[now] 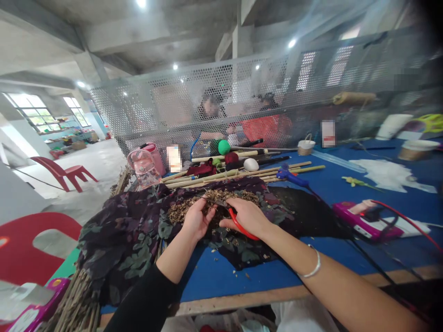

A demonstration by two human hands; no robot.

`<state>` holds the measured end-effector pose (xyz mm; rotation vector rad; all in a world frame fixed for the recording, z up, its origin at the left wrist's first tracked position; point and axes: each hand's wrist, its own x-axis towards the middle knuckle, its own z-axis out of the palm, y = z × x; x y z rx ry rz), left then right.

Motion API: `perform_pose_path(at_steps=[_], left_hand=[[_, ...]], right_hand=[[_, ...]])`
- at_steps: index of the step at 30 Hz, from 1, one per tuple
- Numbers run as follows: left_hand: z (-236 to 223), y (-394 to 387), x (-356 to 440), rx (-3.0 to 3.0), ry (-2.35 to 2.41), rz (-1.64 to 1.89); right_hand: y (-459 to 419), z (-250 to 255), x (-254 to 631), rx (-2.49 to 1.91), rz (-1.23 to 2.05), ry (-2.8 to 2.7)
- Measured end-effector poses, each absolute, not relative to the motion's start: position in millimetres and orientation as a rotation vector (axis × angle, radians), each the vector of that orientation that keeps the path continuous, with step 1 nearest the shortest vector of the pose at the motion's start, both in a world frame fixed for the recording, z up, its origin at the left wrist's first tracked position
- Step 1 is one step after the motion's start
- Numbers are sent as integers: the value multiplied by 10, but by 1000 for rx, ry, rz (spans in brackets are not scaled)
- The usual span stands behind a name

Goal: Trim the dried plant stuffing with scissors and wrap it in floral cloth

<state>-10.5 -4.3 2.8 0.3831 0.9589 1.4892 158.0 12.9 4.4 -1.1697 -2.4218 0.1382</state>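
My right hand [247, 216] is closed on a pair of scissors with red handles [238, 223]. The blades point left, toward my left hand [199, 217]. Thumb and fingers of that left hand are pinched together by the blade tips; whatever small piece they hold is too small to make out. Both hands are over a heap of dry brown plant bits [180, 210], which lies on a dark flower-patterned cloth [138, 221]. The cloth is spread on a blue table [200, 272].
Behind the heap lie several sticks [200, 180], a green ball [224, 147] and a white ball [251, 164]. A blue glue gun [290, 176] and a purple power strip [363, 226] are at right. A pink bag [147, 163] stands left. Behind a perforated metal screen [155, 106] are people.
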Motion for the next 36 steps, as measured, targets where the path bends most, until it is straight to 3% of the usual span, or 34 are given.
perform_pose_path(at_steps=[28, 36], left_hand=[[10, -44, -111, 598, 1125, 1366], [91, 47, -265, 370, 944, 1543]], right_hand=[[101, 86, 1582, -1332, 152, -2509], [160, 110, 1647, -1338, 245, -2428]])
